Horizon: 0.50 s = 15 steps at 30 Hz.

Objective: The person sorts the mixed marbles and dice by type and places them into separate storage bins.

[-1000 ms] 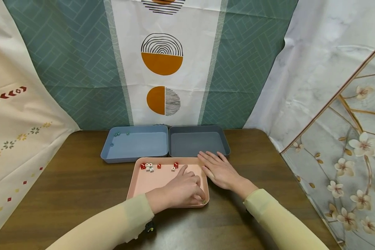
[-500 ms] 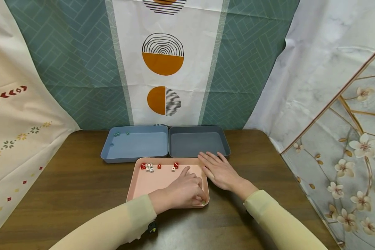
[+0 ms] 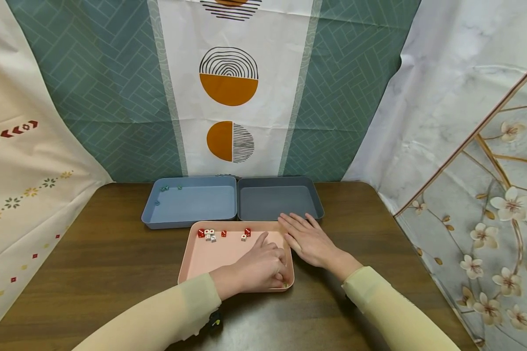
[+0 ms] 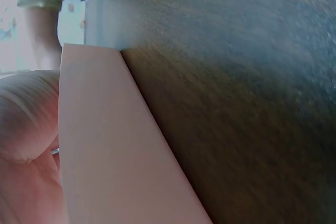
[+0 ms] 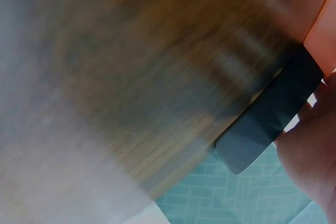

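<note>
My left hand [image 3: 263, 265] reaches into the pink tray [image 3: 182, 273], down at its near right corner. Thumb and index finger pinch a small green die [image 3: 286, 285], mostly hidden by the fingertips. The hand's far-side finger sticks out forward. My right hand [image 3: 305, 239] rests with straight fingers across the tray's far right corner, its fingertips by the dark grey tray [image 3: 318, 207]. Several red dice [image 3: 223, 234] and white dice [image 3: 212, 238] lie along the pink tray's far side. In the left wrist view, the pink tray's wall [image 4: 105, 140] hides most of the fingers.
Behind the pink tray, a blue tray [image 3: 189, 225] stands side by side with the dark grey one. Several green dice [image 3: 164, 188] lie in the blue tray's left part. All trays stand on a brown wooden table [image 3: 105, 253], with patterned cloths [image 3: 114, 97] hanging around it.
My left hand and sleeve have shifted very slightly to the right, staying at the same tray corner. The right hand has kept its place, and the dice in the trays lie as before.
</note>
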Tool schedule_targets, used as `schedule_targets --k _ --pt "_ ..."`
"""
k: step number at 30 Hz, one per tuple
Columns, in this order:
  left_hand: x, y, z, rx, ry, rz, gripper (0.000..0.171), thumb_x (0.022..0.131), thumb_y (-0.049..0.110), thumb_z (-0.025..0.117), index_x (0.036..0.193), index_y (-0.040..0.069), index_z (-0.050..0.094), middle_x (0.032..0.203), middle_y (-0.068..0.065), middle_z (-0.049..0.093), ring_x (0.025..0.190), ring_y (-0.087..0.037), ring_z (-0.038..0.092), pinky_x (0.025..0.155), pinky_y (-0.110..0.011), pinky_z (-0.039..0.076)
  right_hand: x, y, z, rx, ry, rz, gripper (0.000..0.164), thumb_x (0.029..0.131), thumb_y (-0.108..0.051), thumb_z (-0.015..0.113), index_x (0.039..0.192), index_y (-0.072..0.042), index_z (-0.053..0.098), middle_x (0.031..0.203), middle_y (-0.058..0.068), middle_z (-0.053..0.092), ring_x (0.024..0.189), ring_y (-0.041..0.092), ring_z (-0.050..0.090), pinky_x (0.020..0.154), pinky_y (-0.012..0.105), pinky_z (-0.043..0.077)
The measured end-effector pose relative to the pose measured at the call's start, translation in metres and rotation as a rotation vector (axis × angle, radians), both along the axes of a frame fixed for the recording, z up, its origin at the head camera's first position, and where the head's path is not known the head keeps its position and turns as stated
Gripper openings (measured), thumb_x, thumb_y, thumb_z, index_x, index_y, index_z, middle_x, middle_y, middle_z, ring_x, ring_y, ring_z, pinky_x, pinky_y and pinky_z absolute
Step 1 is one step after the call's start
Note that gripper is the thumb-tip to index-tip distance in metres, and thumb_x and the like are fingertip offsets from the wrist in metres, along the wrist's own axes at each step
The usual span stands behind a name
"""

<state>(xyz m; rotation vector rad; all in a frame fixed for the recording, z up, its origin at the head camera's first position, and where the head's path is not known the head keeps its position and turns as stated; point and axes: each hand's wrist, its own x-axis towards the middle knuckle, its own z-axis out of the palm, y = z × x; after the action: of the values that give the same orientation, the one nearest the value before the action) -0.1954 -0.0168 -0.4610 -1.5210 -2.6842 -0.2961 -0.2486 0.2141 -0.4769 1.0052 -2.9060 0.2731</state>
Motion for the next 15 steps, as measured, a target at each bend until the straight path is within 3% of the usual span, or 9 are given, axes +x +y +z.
schedule_targets --k 7,15 --pt "-0.004 -0.005 -0.004 0.030 0.042 0.021 0.007 0.092 0.030 0.090 0.092 0.035 0.086 0.107 0.013 0.069 0.110 -0.014 0.061 0.121 -0.077 0.030 0.000 0.000 -0.001 0.009 0.020 0.010 0.057 0.120 -0.034 0.043 0.174 -0.016 0.039 0.179 0.002 0.034 0.166 0.030 0.030 0.132 0.065 0.017" --pt "-0.011 -0.010 -0.004 0.048 0.044 0.172 0.005 0.092 0.028 0.090 0.092 0.028 0.085 0.117 0.004 0.072 0.120 -0.021 0.064 0.120 -0.079 0.030 0.000 0.002 -0.005 -0.039 0.048 0.029 0.055 0.119 -0.029 0.047 0.171 -0.011 0.043 0.177 0.007 0.039 0.163 0.034 0.034 0.131 0.067 0.018"
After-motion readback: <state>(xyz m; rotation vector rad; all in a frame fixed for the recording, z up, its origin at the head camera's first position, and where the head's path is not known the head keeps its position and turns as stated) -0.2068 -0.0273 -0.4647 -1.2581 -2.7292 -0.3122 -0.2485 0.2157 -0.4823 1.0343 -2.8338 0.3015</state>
